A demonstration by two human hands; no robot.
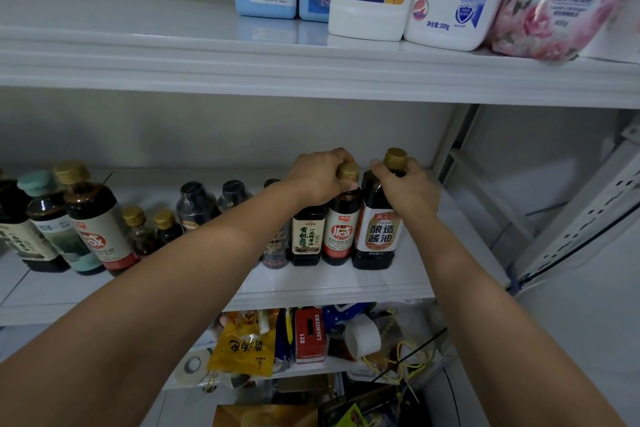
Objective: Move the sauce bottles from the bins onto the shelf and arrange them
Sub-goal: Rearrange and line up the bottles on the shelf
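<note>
On the white shelf (pixel 346 282), at the row's right end, the big dark bottle (pixel 377 239) has its neck clasped by the right hand (pixel 407 191). Beside it, the left hand (pixel 320 180) grips the red-label bottle (pixel 341 236) by its cap.

dim, cool light | soft shadows | wide-angle edge bending | slightly soft focus

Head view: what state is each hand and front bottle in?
red-label bottle: upright on shelf, capped
big bottle: upright on shelf, capped
green-label bottle: upright, top hidden by arm
left hand: grips red-label bottle's top
right hand: grips big bottle's neck
</note>
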